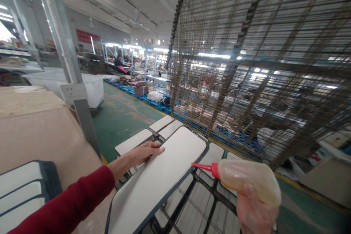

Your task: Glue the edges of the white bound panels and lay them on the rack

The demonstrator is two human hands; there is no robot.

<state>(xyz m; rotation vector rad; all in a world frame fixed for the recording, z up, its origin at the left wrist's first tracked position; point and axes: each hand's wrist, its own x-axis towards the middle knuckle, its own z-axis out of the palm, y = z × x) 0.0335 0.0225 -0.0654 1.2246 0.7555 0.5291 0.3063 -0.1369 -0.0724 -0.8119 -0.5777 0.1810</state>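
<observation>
My left hand (144, 152), in a dark red sleeve, rests on the left edge of a white rectangular panel with a dark border (161, 179), thumb on top and fingers curled under the edge. My right hand (255, 214) grips a translucent squeeze bottle of yellowish liquid (249, 181). Its red nozzle (203, 167) points left and touches the panel's right border. The panel lies tilted over a layer of similar white panels (197, 204) in a dark grid.
A tall wire rack (246, 62) stands right behind the panels. A metal post (68, 62) rises at left beside a brown board surface (41, 131). More bordered panels (22, 186) lie at lower left. Green floor, white bins and seated workers are farther back.
</observation>
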